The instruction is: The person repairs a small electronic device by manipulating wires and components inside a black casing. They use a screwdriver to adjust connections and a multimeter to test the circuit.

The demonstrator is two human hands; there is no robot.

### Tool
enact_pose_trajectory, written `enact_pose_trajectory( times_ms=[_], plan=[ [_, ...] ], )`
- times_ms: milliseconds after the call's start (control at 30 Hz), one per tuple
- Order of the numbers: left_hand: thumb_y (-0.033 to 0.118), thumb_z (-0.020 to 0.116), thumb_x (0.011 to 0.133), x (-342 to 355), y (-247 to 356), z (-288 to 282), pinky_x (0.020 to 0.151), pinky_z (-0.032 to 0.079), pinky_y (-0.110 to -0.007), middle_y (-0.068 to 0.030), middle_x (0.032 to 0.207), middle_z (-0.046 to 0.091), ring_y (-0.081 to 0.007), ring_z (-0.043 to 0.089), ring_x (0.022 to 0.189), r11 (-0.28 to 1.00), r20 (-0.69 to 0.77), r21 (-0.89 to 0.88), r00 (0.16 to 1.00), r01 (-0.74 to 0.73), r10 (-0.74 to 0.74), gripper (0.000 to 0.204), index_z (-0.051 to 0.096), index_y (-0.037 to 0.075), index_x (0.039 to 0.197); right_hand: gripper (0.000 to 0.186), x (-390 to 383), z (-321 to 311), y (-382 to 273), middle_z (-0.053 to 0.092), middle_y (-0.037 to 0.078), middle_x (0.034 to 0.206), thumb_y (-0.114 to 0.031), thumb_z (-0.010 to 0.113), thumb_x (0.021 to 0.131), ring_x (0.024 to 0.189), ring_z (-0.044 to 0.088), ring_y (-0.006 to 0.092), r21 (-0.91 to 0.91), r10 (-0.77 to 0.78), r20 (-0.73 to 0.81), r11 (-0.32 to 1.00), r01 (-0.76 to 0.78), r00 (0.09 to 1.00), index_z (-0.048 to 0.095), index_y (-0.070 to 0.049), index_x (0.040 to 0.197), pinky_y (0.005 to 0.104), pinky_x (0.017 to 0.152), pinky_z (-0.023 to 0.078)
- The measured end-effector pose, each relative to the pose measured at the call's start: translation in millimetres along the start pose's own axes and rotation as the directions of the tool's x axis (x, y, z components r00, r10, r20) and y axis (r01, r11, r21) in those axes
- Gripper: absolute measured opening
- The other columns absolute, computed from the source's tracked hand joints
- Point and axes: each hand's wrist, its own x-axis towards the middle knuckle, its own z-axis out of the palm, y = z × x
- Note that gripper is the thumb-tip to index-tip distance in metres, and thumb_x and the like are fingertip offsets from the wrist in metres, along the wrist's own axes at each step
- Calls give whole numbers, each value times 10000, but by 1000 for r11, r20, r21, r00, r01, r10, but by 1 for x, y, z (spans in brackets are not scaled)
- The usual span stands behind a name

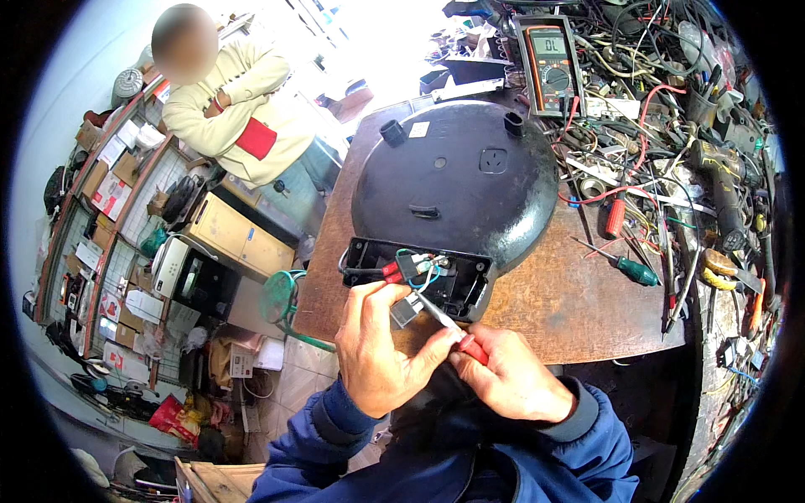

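Wiring (435,270) rises from the open black box (481,290) at the near side of a round black appliance (457,189) on the wooden table (579,306); it looks limp and easily torn, best held by its red connectors (392,270), while the appliance seems stiff, heavy and slick, best gripped under its rim. Right hand (516,375) pinches a red-handled tool (475,349); left hand (373,352) curls beside a grey block (407,311), its grip there unclear, thumb against the tool

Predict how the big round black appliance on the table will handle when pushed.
The round black appliance is probably stiff, looking hard-shelled. Its breadth suggests some weight. Its glossy surface may feel slippery.
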Motion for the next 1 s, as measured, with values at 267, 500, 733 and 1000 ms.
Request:
enact_pose_trajectory(
  times_ms=[267, 500, 733, 1000],
  plan=[
    [396, 949, 733, 7, -30, 1, 668, 543, -369, -130, 896, 645, -273, 665, 773, 996, -5, -70, 998, -59, 59, 551, 668, -1, 993, 304, 2, 12, -4, 687, 297, 823, -247, 636, 992, 850, 718, 485, -62, 17, -21, 998, -18, 1000, 598, 53, 1009, 498, 724, 549],
    [284, 983, 670, 19, -51, -20, 610, 559, -343, -100, 832, 705, -236, 690, 666, 980, 198, -126, 965, -151, 174, 510, 735, 7, 1019, 290, 3, 17, -10, 687, 303, 827, -240, 635, 993, 863, 711, 502, -57, 64, -21, 996, -65, 998, 603, 47, 1024, 519, 727, 548],
    [364, 957, 716, 41, -37, -36, 634, 575, -359, -143, 858, 710, -296, 714, 695, 986, 417, -72, 894, -147, 164, 543, 731, -5, 1042, 288, 1, 19, -10, 691, 311, 850, -228, 626, 996, 880, 709, 513, -83, 58, -57, 995, -63, 997, 599, 45, 1083, 521, 736, 553],
    [473, 832, 864, 54, -39, -44, 659, 568, -409, -185, 855, 710, -355, 721, 773, 974, 560, -199, 804, -105, 201, 511, 702, 10, 1038, 290, 1, 20, 1, 693, 310, 854, -229, 622, 997, 875, 701, 522, -64, 26, -53, 997, -30, 998, 597, 51, 1071, 526, 732, 550]
  ],
)
